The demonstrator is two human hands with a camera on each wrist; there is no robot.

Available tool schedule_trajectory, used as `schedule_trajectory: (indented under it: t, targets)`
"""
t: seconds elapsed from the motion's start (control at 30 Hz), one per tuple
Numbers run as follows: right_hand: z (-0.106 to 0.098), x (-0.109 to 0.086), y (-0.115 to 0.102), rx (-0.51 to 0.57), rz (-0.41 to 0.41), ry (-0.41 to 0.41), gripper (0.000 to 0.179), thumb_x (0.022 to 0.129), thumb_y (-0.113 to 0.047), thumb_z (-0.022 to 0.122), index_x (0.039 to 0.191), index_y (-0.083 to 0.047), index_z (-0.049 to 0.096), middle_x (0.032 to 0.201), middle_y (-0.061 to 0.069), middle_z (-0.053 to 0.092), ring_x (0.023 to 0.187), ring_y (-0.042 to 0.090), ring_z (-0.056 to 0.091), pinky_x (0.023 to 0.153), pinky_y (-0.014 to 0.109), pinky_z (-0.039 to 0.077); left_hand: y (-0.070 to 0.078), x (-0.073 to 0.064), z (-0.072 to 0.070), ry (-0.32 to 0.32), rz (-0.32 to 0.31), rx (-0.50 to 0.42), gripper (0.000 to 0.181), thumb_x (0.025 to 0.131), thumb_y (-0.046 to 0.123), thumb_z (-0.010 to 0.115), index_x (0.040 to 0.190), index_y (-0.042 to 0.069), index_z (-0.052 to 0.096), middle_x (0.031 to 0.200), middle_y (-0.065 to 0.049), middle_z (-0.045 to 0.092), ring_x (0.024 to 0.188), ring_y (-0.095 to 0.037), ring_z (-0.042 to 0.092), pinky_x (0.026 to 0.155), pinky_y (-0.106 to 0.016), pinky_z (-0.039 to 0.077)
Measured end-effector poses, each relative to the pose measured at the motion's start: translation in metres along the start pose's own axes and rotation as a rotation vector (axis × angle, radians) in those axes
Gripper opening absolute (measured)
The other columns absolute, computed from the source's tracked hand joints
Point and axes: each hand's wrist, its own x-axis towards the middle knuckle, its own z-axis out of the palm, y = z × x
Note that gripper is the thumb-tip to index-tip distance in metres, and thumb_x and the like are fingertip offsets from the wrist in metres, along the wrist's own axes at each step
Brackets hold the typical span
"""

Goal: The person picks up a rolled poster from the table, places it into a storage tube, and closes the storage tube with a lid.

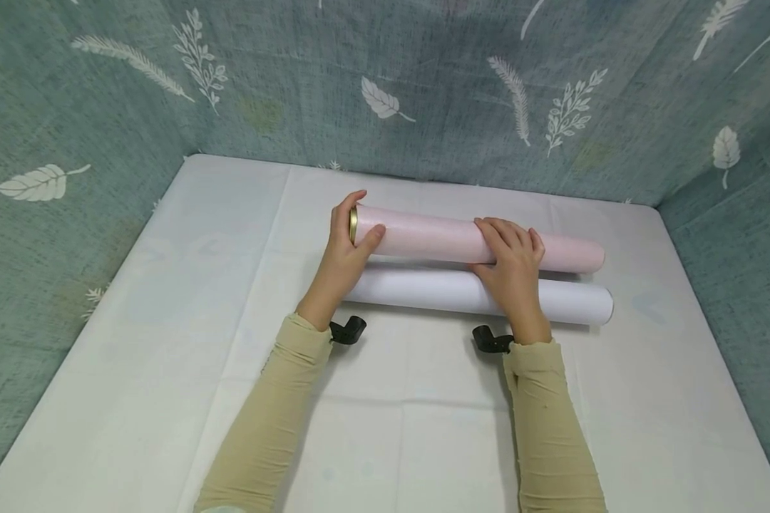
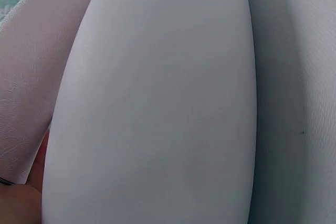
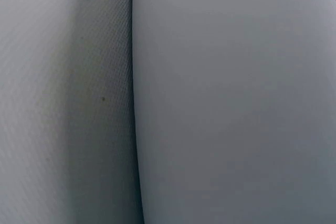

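Note:
A long pink tube (image 1: pixel 430 236) with a gold-coloured rim (image 1: pixel 353 225) at its left end lies crosswise over the back of the table. My left hand (image 1: pixel 343 256) grips that rimmed end, thumb on the near upper side and fingers round the far side. Farther right, my right hand (image 1: pixel 513 267) holds the tube with its fingers over the top and its thumb at the near side. Just in front lies a white roll (image 1: pixel 423 288), parallel to the pink tube and passing beneath both wrists. In the left wrist view the white roll (image 2: pixel 152 98) hides most of the hand.
The table (image 1: pixel 359 456) has a creased white cover. Green-grey leaf-patterned fabric (image 1: pixel 423 85) rises behind it and at both sides. Black wrist cameras (image 1: pixel 349 330) stick out inward from the cuffs, near the white roll's front side.

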Motion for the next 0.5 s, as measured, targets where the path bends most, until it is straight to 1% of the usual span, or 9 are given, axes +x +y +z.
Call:
schedule_trajectory:
  t: [0.03, 0.13, 0.23, 0.27, 0.4, 0.5]
  targets:
    - [0.0, 0.0003, 0.0001, -0.001, 0.0, 0.0, 0.073, 0.056, -0.016, 0.085, 0.122, -0.023, 0.054, 0.122, -0.001, 0.052, 0.116, 0.023, 0.04, 0.1, 0.05, 0.011, 0.0056, -0.0011, -0.0008, 0.0, -0.009, 0.012, 0.058, 0.087, 0.041, 0.052, 0.136, 0.03, 0.024, 0.128, -0.004, 0.028, 0.113, -0.017, 0.034, 0.092, -0.042, 0.031]
    - [-0.0001, 0.0007, 0.0003, 0.0, 0.001, 0.003, 0.072, 0.056, -0.017, 0.085, 0.122, -0.023, 0.055, 0.122, -0.001, 0.052, 0.116, 0.023, 0.04, 0.099, 0.05, 0.012, 0.0069, -0.0005, -0.0013, -0.002, -0.016, 0.031, 0.056, 0.087, 0.041, 0.052, 0.135, 0.039, 0.023, 0.124, -0.004, 0.03, 0.109, -0.018, 0.036, 0.089, -0.042, 0.033]
    - [-0.0011, 0.0007, 0.0007, -0.014, 0.001, -0.003, 0.072, 0.056, -0.019, 0.085, 0.122, -0.024, 0.055, 0.121, -0.002, 0.052, 0.115, 0.022, 0.041, 0.099, 0.05, 0.012, 0.0068, 0.0009, -0.0011, -0.003, -0.014, 0.051, 0.055, 0.087, 0.044, 0.051, 0.134, 0.042, 0.023, 0.124, -0.004, 0.031, 0.106, -0.018, 0.038, 0.088, -0.042, 0.034]
    - [-0.0015, 0.0007, 0.0007, -0.015, 0.001, -0.003, 0.072, 0.056, -0.019, 0.085, 0.121, -0.024, 0.055, 0.121, -0.002, 0.053, 0.115, 0.022, 0.041, 0.099, 0.051, 0.013, 0.0016, 0.0023, -0.0006, -0.001, -0.009, 0.062, 0.054, 0.086, 0.047, 0.05, 0.133, 0.046, 0.023, 0.123, -0.003, 0.031, 0.106, -0.017, 0.038, 0.088, -0.041, 0.035]
    - [-0.0017, 0.0008, 0.0005, -0.017, 0.0, -0.006, 0.073, 0.055, -0.019, 0.085, 0.122, -0.024, 0.055, 0.121, -0.003, 0.053, 0.115, 0.021, 0.041, 0.099, 0.05, 0.013, 0.0007, 0.0024, -0.0005, 0.0, -0.006, 0.096, 0.054, 0.086, 0.048, 0.049, 0.134, 0.043, 0.025, 0.125, -0.002, 0.032, 0.105, -0.017, 0.039, 0.088, -0.042, 0.035]
    - [-0.0009, 0.001, -0.0003, -0.016, -0.007, -0.012, 0.073, 0.056, -0.019, 0.085, 0.122, -0.024, 0.055, 0.122, -0.002, 0.052, 0.115, 0.021, 0.041, 0.099, 0.051, 0.013, -0.0004, 0.0017, -0.0011, -0.001, -0.009, 0.087, 0.055, 0.086, 0.048, 0.049, 0.135, 0.038, 0.026, 0.124, -0.002, 0.032, 0.105, -0.017, 0.04, 0.087, -0.041, 0.035]
